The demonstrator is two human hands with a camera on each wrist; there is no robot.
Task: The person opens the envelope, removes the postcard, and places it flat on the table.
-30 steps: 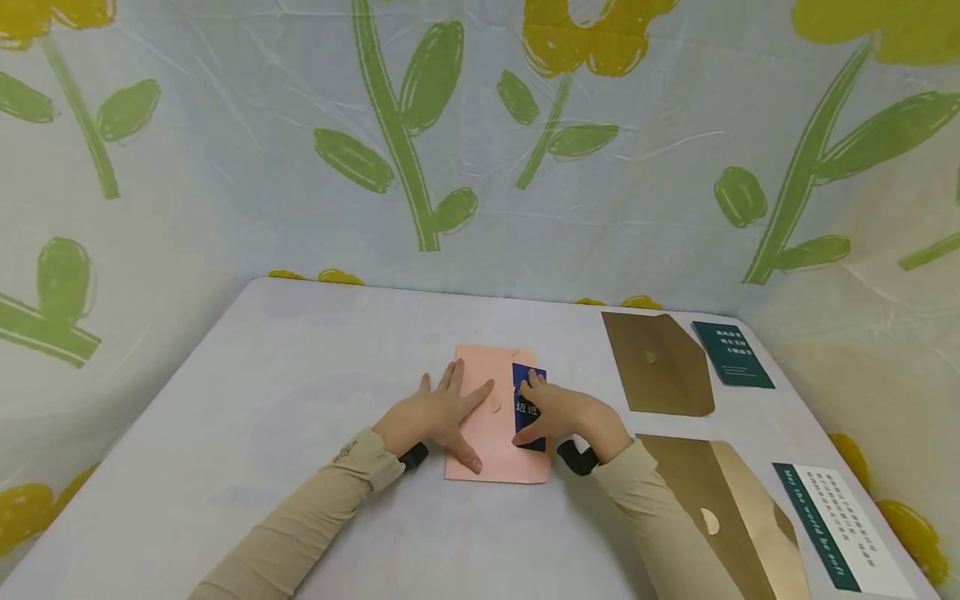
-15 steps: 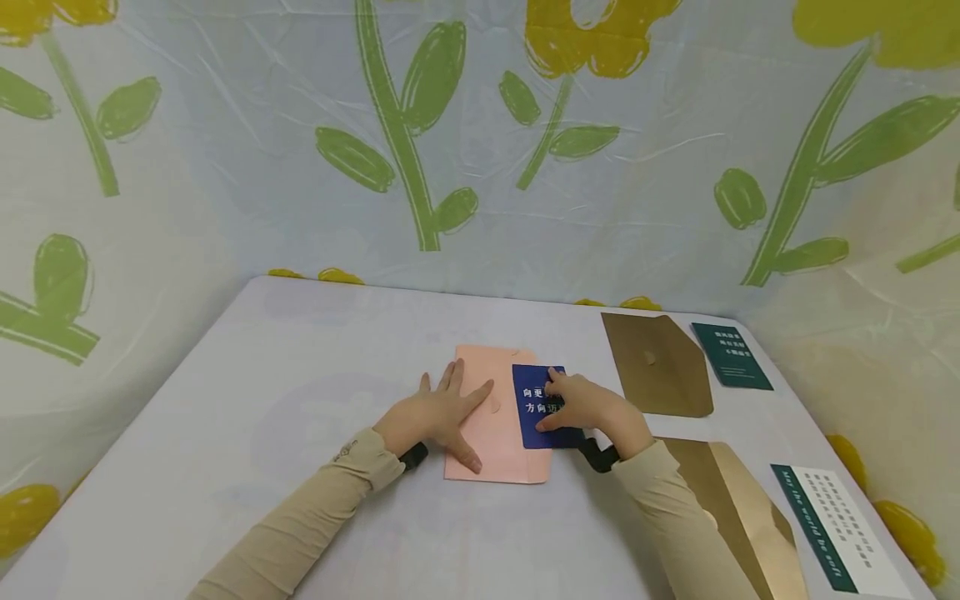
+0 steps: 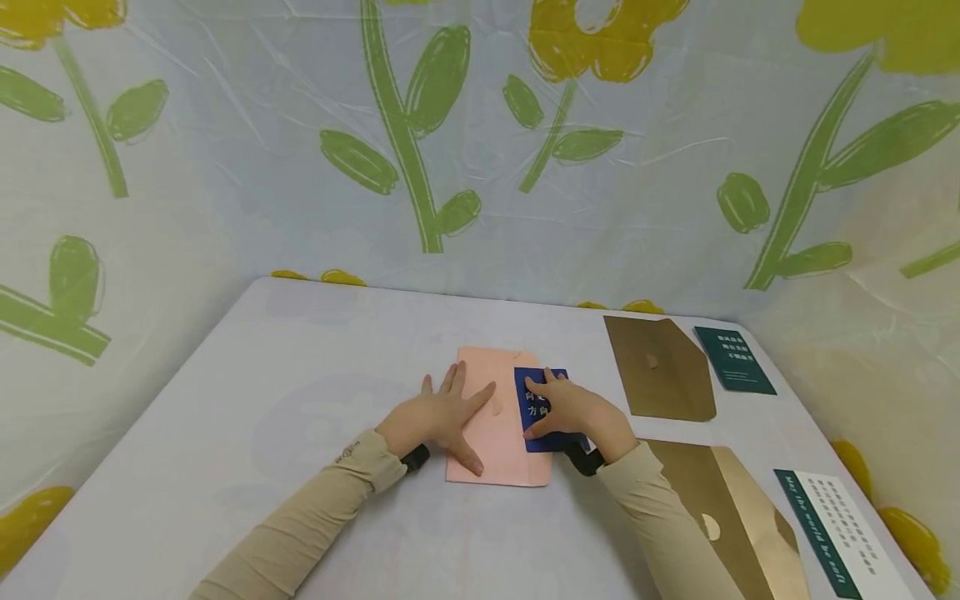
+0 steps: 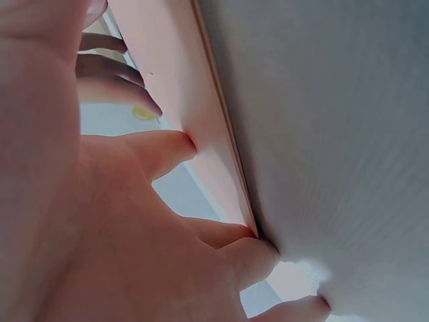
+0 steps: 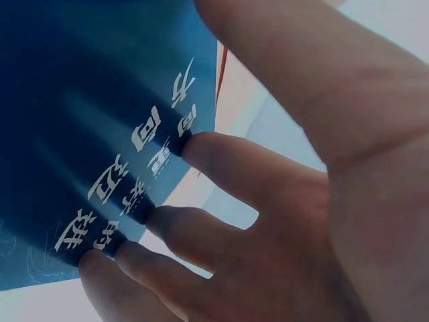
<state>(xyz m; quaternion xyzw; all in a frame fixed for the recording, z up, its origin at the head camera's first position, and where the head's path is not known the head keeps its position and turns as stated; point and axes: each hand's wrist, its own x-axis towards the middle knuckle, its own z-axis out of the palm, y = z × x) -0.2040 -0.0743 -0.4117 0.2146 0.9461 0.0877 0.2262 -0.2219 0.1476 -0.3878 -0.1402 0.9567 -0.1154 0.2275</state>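
Note:
A pink envelope (image 3: 506, 454) lies on the white table in front of me. My left hand (image 3: 431, 419) rests on its left side with fingers spread, and in the left wrist view several fingertips of the left hand (image 4: 134, 228) touch the envelope (image 4: 177, 74). A dark blue card (image 3: 549, 442) with white Chinese characters overlaps the envelope's right side and extends past its right edge. Whether its left end is inside the envelope, I cannot tell. Spread fingertips of my right hand (image 3: 577, 410) touch the card's printed face, also seen in the right wrist view (image 5: 60, 100).
At the right lie two brown envelopes, the farther one (image 3: 663, 387) whole and the nearer one (image 3: 738, 492) partly behind my right sleeve. Beyond them are a dark green card (image 3: 737, 367) and a white-and-green card (image 3: 847, 525). A flowered curtain (image 3: 255, 150) surrounds the table.
The blue card has slid rightward, showing more of its face over the envelope's right side. My right hand moved right with it, then back left across it. The left hand stays put.

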